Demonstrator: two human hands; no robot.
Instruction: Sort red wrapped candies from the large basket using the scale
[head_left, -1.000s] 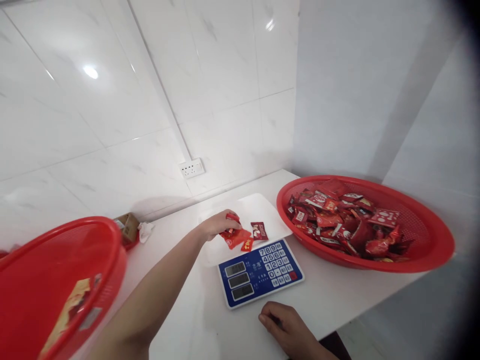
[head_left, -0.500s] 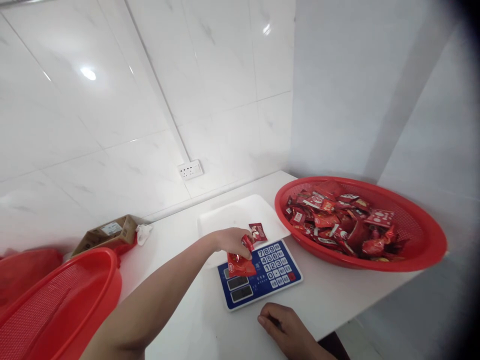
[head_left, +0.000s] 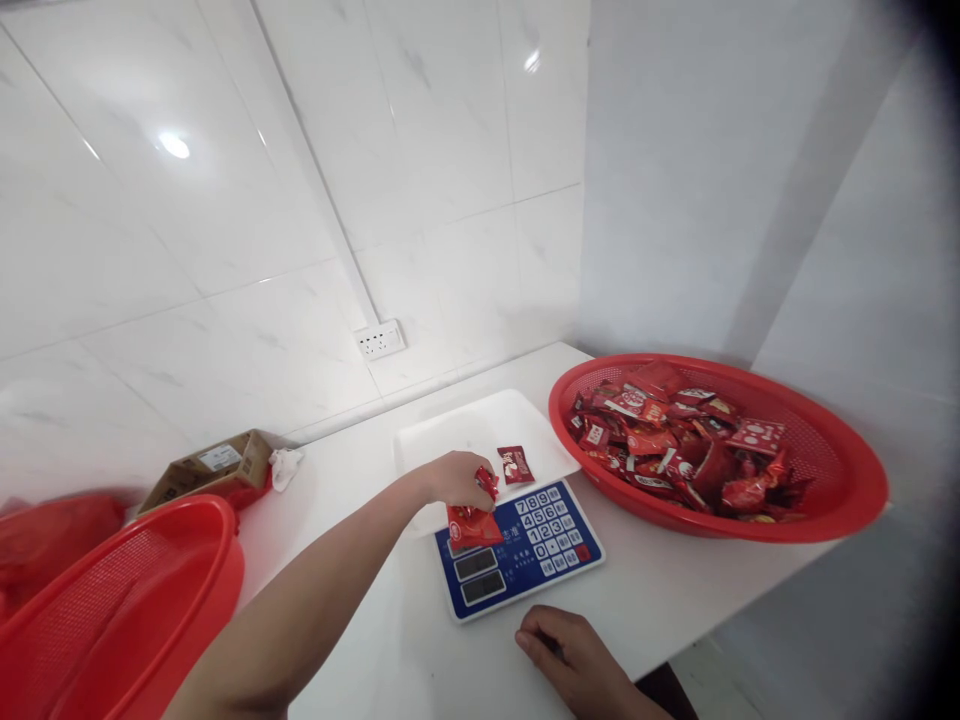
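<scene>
My left hand [head_left: 463,478] is closed on several red snack packets [head_left: 474,526], held over the front of the white tray [head_left: 435,437] and the upper left of the scale's blue panel [head_left: 517,560]. One dark red packet [head_left: 514,465] lies on the tray, just right of that hand. My right hand [head_left: 566,650] rests on the table in front of the scale, fingers curled; whether anything is inside them is hidden. A red basket [head_left: 840,480] at the right holds a heap of red packets [head_left: 667,430].
Another red basket [head_left: 217,560] stands at the left edge, its visible inside showing mesh. Behind it are a cardboard box [head_left: 251,455], a red bag [head_left: 60,540] and a crumpled white tissue [head_left: 286,467]. A wall socket [head_left: 380,340] sits above the white table [head_left: 360,620].
My left hand has shifted slightly left and back with the packets, uncovering more of the lone packet on the tray and of the panel. My right hand has stayed put.
</scene>
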